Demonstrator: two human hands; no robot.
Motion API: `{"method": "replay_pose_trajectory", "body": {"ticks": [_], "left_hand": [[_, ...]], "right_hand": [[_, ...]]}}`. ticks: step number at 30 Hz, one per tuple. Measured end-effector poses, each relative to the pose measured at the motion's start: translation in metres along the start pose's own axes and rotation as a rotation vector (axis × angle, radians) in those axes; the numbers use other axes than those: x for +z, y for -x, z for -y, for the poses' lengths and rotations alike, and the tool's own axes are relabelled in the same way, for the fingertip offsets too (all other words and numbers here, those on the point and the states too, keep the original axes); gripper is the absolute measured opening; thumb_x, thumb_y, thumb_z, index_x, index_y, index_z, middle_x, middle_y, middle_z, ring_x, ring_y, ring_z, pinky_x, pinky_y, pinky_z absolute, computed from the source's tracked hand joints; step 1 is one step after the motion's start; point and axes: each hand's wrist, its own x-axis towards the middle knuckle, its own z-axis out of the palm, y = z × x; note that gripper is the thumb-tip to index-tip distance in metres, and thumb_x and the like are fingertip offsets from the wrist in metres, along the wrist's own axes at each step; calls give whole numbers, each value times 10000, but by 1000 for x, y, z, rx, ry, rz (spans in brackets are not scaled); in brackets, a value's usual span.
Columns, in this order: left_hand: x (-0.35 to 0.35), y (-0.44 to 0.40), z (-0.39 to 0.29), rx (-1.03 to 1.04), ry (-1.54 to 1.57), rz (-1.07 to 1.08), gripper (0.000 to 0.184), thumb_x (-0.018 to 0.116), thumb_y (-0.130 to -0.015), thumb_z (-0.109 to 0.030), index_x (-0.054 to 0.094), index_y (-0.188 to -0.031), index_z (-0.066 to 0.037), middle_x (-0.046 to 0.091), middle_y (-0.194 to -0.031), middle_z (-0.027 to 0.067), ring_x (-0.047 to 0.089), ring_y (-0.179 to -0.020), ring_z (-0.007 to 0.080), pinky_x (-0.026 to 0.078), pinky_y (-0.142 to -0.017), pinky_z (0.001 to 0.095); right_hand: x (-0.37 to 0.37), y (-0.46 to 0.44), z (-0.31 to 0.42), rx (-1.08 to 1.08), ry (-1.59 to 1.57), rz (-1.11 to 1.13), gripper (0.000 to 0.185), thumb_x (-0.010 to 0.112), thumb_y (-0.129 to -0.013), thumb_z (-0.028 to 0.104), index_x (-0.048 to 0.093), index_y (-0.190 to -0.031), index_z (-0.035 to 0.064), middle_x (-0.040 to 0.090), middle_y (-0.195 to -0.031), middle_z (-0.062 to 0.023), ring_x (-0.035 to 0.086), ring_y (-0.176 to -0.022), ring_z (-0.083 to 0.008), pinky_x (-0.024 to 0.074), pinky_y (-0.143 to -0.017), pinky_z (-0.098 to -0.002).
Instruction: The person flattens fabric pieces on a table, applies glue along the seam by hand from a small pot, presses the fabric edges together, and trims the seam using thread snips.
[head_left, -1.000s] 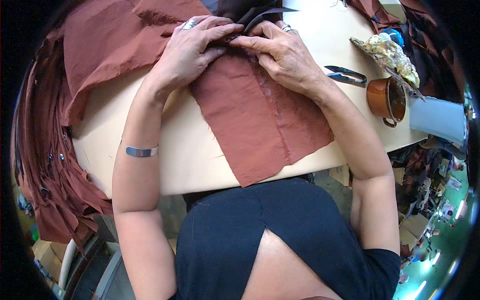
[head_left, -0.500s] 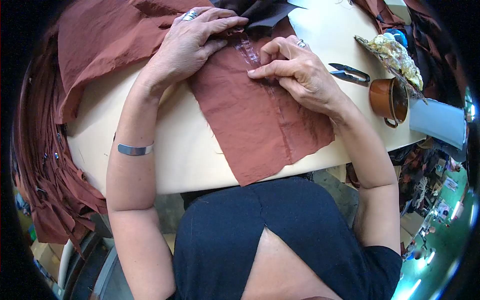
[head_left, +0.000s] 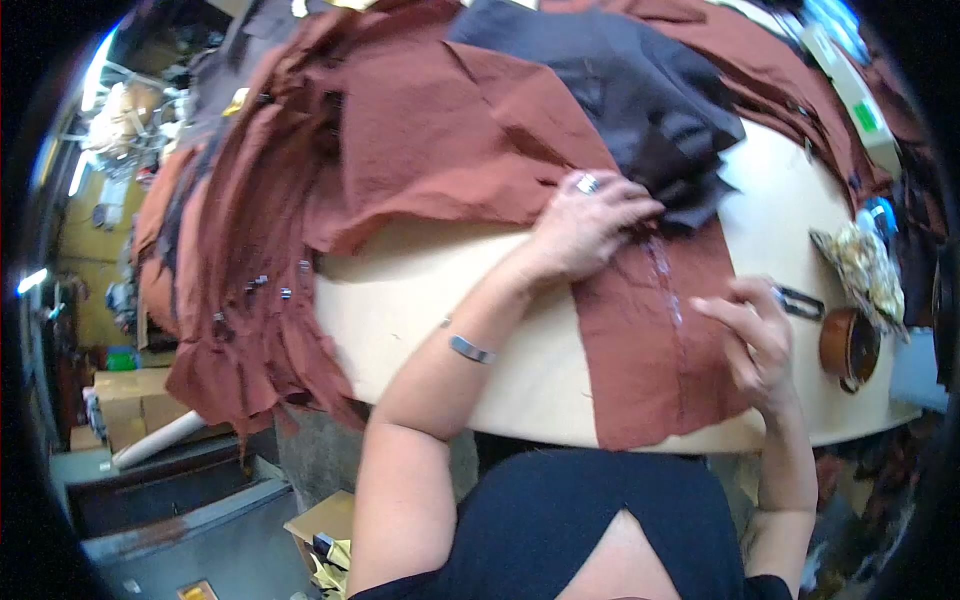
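A rust-red piece of fabric (head_left: 640,385) with frayed edges lies on the pale table, its lower end near the front edge. Down it runs a seam (head_left: 672,300) with whitish, shiny marks. My left hand (head_left: 590,230), wearing a ring, lies on the fabric's upper end, fingers resting where it meets the dark fabric (head_left: 640,85); what is under the fingertips is hidden. My right hand (head_left: 752,335) hovers over the right side of the rust-red fabric, thumb and forefinger apart. It is slightly blurred, and no object shows in it.
Black thread snips (head_left: 802,303) lie right of my right hand, near a brown pot (head_left: 848,348) and a rough shell-like object (head_left: 865,270). Long rust-red fabric strips (head_left: 265,300) hang off the table's left side. Cardboard boxes (head_left: 135,400) stand at the lower left.
The view has swung left, so the table appears farther right. My right hand has come off the seam toward the fabric's right side, its fingers opening. My left hand stays on the fabric.
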Motion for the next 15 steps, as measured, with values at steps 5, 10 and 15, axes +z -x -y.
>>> {"method": "replay_pose_trajectory", "body": {"ticks": [5,10,15], "left_hand": [[-2,-1,-5,-62,69,37,380,567,-806,-124,557,-1182,-178,525,-1183,47,441,-1163,255,310,-967,420],[-3,0,-7,-75,70,39,395,568,-801,-117,555,-1190,-183,514,-1205,49,421,-1180,255,300,-972,416],[-3,-1,-3,-34,5,0,380,576,-773,-84,581,-1147,-154,551,-1139,64,484,-1097,277,357,-926,416]], "right_hand": [[-29,23,11,5,222,-182,347,556,-653,-102,647,-941,66,491,-852,-87,464,-759,-226,374,-696,-338],[-42,47,10,68,268,-258,304,556,-685,-102,637,-937,46,480,-841,-82,448,-760,-227,357,-694,-332],[-52,61,14,42,415,-259,304,567,-687,-92,645,-950,40,519,-909,-102,456,-775,-236,353,-713,-355]]}}
